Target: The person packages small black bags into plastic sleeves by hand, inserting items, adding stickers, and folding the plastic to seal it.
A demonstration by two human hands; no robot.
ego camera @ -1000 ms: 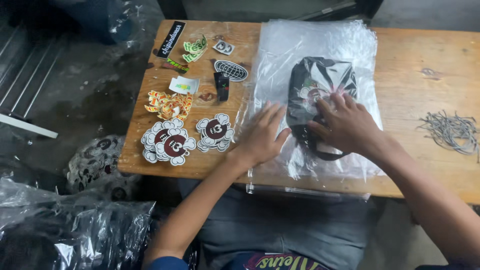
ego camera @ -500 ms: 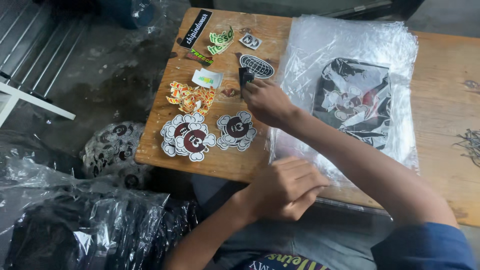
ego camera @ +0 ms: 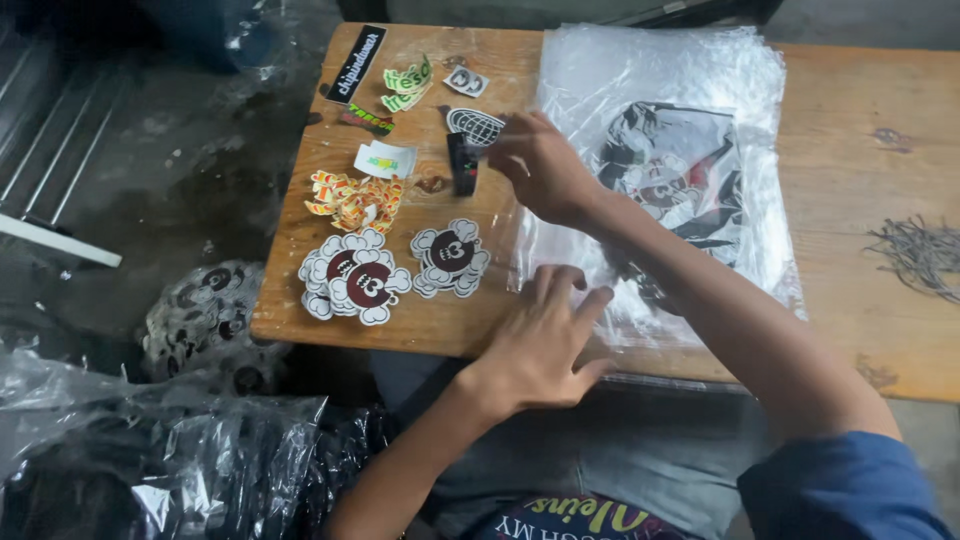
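A clear plastic bag [ego camera: 600, 80] holding a folded black printed garment [ego camera: 690, 170] lies on the wooden table [ego camera: 860, 330]. My right hand [ego camera: 545, 165] reaches left across the bag, and its fingertips sit at the right edge of an oval mesh-pattern sticker [ego camera: 470, 125]; blur hides whether they grip it. A narrow black strip sticker [ego camera: 462, 168] lies just below those fingers. My left hand [ego camera: 545, 335] rests flat, fingers spread, on the bag's near left corner at the table's front edge.
Left of the bag lie stickers: flower-shaped red-and-white ones [ego camera: 360, 282], orange-yellow ones [ego camera: 350, 200], green ones [ego camera: 408, 85] and a black rectangle [ego camera: 355, 62]. A grey tangle of thin strands [ego camera: 920, 255] lies far right. Plastic-wrapped bundles [ego camera: 150, 470] cover the floor lower left.
Both hands have left the garment bag's middle. My right hand went left to the stickers. My left hand dropped below the table's edge, then came back up onto the bag's near corner.
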